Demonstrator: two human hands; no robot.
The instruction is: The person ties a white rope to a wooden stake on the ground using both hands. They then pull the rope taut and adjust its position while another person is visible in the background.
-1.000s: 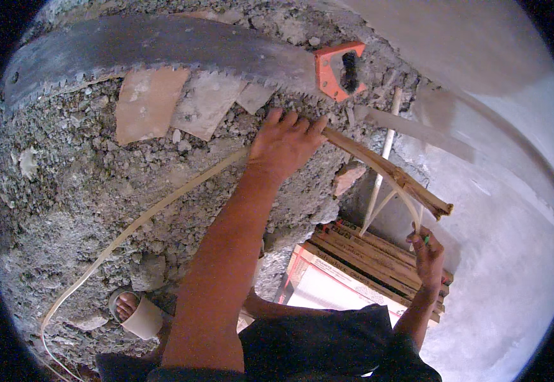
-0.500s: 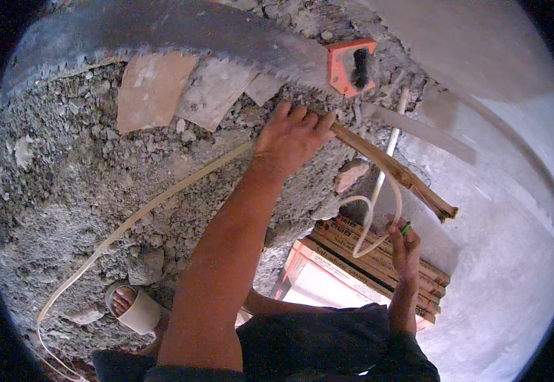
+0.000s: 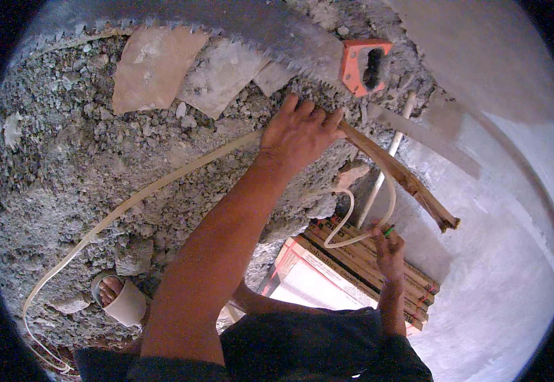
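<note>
My left hand (image 3: 304, 132) is closed, palm down, at the upper end of a rough wooden stick (image 3: 399, 175) that slants down to the right. A pale, see-through hose (image 3: 143, 194) passes by this hand and runs down to the lower left; the fingers hide how the two meet. On the other side the hose comes out near the stick and bends into a loop. My right hand (image 3: 388, 251) is lower right, its fingers closed at the hose loop. A small green thing shows at those fingers, too small to name.
Above my left hand lies a large handsaw (image 3: 251, 32) with an orange handle (image 3: 351, 67). Broken tile pieces (image 3: 156, 67) lie on grey rubble. A thin white pipe (image 3: 385, 162) stands behind the loop. Stacked cardboard boxes (image 3: 353, 267) sit below, beside a pale wall (image 3: 500, 254).
My right hand has moved left and the lower part of the hose loop has swung left with it. My left hand stays at the stick; the whole view has shifted slightly.
</note>
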